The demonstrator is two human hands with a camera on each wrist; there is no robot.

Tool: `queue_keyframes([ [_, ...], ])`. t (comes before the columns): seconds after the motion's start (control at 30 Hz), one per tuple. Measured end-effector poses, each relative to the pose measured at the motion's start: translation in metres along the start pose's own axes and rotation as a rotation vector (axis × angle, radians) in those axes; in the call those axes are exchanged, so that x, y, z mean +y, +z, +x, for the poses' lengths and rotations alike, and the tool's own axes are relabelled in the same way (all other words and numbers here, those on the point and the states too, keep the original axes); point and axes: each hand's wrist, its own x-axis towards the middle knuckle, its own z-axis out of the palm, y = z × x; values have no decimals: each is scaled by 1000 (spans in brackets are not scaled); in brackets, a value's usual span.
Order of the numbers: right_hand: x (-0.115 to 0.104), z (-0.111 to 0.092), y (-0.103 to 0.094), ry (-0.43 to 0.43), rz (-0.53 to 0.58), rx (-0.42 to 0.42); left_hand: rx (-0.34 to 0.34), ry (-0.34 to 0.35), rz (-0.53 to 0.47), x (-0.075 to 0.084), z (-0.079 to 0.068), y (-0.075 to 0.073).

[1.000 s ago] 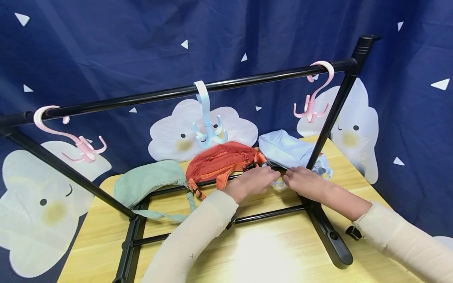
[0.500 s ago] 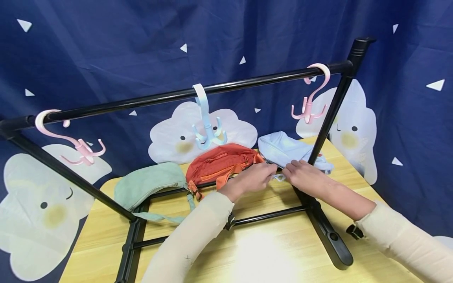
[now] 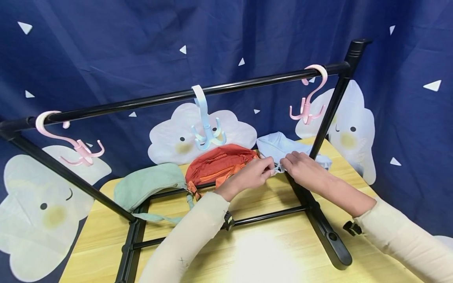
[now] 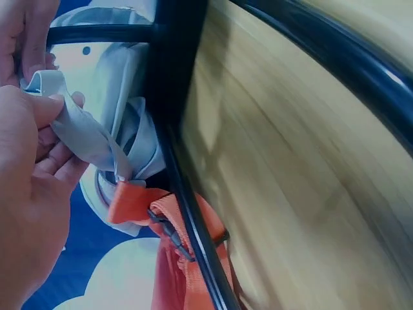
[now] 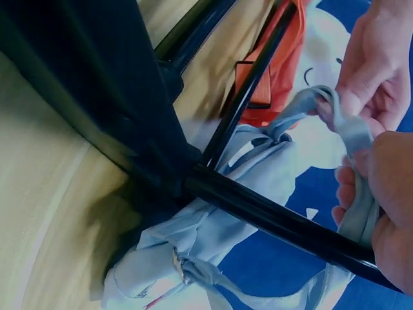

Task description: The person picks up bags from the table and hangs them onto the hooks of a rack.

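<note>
My left hand [image 3: 249, 173] pinches the light blue strap [image 4: 84, 132] between thumb and fingers. Close to its right, my right hand [image 3: 302, 169] grips the same strap, its fingers curled round it in the right wrist view. The strap belongs to a light blue bag [image 3: 277, 145] lying at the back right of the table, behind the rack's lower bar; a metal ring [image 5: 179, 265] joins strap and bag. A red waist bag [image 3: 219, 161] with orange straps lies just left of my left hand. Part of the blue bag is hidden behind my right hand and the rack post.
A black rack [image 3: 152, 101] stands on the wooden table [image 3: 262, 251]. From its top bar hang a pink hook [image 3: 83, 151], a light blue hook [image 3: 207, 131] and another pink hook [image 3: 306, 112]. A green bag [image 3: 152, 182] lies at left. Behind is a blue curtain [image 3: 141, 47].
Both hands have risen a little, and a length of the blue strap now shows between them. The red and green bags stay in place.
</note>
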Motion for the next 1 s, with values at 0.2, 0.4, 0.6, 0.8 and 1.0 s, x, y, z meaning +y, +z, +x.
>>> queue_keyframes([
  [0.2, 0, 7, -6, 110, 120, 48, 69, -29, -71, 6, -1, -8],
  [0.4, 1, 13, -18, 165, 192, 66, 139, 10, -107, 11, -1, -15],
  [0.6, 2, 18, -25, 185, 213, 107, 200, 76, -119, 14, 0, -22],
  [0.8, 3, 22, -30, 199, 207, 148, 236, 95, -159, 19, 0, -28],
  [1.0, 4, 26, -35, 194, 213, 196, 247, 96, -197, 25, 0, -35],
])
